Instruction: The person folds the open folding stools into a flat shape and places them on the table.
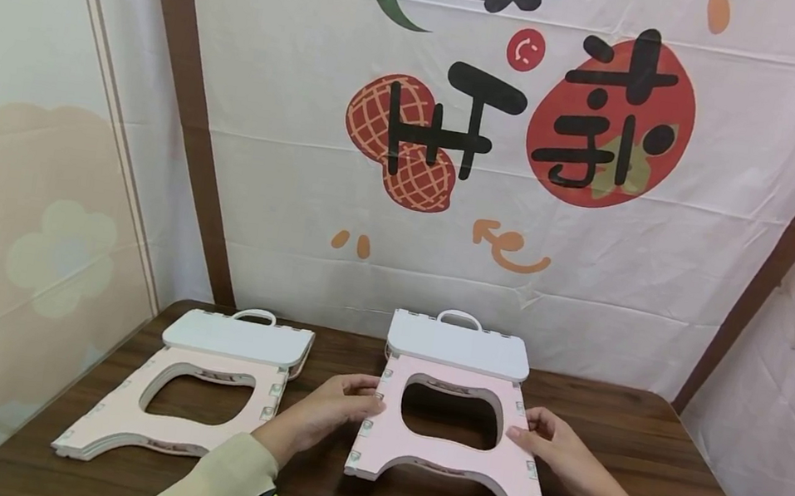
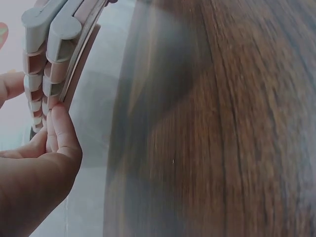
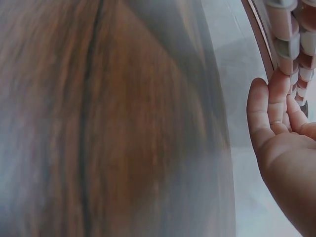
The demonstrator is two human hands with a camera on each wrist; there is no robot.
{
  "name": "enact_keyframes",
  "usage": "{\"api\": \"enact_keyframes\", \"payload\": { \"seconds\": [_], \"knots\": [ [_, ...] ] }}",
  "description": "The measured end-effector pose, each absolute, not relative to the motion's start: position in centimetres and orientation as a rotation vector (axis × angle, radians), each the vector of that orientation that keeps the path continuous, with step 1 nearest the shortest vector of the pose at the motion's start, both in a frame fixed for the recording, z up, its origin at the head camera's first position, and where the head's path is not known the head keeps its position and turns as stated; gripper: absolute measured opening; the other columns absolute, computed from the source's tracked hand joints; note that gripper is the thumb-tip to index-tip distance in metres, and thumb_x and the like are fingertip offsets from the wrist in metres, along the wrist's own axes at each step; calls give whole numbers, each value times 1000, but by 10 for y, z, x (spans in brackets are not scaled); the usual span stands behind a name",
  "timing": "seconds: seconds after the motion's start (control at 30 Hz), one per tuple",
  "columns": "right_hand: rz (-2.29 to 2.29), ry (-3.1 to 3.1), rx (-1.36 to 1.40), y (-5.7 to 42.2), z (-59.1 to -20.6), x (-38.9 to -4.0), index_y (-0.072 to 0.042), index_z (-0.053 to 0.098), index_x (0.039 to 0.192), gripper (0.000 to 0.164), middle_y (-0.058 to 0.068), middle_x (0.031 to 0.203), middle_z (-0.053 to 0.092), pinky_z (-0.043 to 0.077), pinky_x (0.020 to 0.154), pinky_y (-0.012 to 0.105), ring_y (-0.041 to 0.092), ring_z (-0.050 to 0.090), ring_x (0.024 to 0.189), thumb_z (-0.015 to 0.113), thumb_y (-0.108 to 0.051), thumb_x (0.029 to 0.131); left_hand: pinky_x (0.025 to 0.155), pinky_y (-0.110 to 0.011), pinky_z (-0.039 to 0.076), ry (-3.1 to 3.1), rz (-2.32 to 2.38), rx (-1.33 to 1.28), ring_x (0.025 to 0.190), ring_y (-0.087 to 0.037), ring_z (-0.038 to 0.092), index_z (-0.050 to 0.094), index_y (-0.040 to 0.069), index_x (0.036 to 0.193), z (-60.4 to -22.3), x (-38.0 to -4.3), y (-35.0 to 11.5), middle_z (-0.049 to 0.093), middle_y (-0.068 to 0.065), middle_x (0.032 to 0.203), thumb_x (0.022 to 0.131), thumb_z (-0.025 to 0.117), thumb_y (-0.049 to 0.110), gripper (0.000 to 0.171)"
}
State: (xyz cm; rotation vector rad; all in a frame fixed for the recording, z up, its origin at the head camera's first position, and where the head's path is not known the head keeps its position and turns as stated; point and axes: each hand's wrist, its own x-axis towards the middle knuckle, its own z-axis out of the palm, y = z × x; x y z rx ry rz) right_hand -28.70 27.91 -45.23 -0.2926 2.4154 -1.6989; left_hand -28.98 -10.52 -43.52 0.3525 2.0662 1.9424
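Note:
A folded step stool (image 1: 445, 455), pink with a white top panel and a white carry handle, is held between both hands in the head view. On its left edge, the left hand (image 1: 327, 410) grips with the thumb over the pink face. The right hand (image 1: 562, 454) grips the opposite edge, its thumb also on the face. In the left wrist view the fingers (image 2: 64, 128) press along the hinged side of the stool (image 2: 57, 54). The right wrist view shows fingers (image 3: 276, 106) at the other hinged side. Raised off the table, the stool casts a shadow below.
A second folded stool (image 1: 191, 443), pale pink with a white top and handle, lies on the left of the dark wooden table (image 1: 662, 475). Behind the table hangs a white printed cloth (image 1: 285, 183), with more cloth on both sides.

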Motion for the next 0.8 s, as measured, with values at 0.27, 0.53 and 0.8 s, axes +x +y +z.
{"api": "enact_keyframes", "payload": {
  "seconds": [0.27, 0.53, 0.8],
  "knots": [
    [-1698, 2427, -302, 294, -453, -284, 8, 51, 124, 47, 12, 104, 60, 52, 80, 32, 23, 59, 94, 69, -25, 95, 87, -32, 51, 2042, 1955, 410, 100, -18, 60, 48, -11, 139, -438, -289, -90, 59, -16, 121, 89, 70, 14, 60],
    [-1627, 2482, -267, 312, -454, -281, 8, 51, 127, 49, 12, 104, 62, 53, 78, 33, 23, 60, 93, 67, -27, 97, 87, -31, 52, 2002, 1979, 445, 100, -16, 60, 49, -12, 138, -441, -289, -73, 61, -14, 120, 89, 71, 11, 59],
    [-1626, 2503, -244, 328, -456, -273, 10, 48, 132, 52, 13, 109, 62, 53, 79, 32, 21, 61, 95, 65, -26, 98, 84, -30, 53, 1972, 1982, 466, 96, -15, 61, 50, -12, 137, -441, -286, -56, 61, -13, 117, 89, 70, 9, 56]
  ]
}}
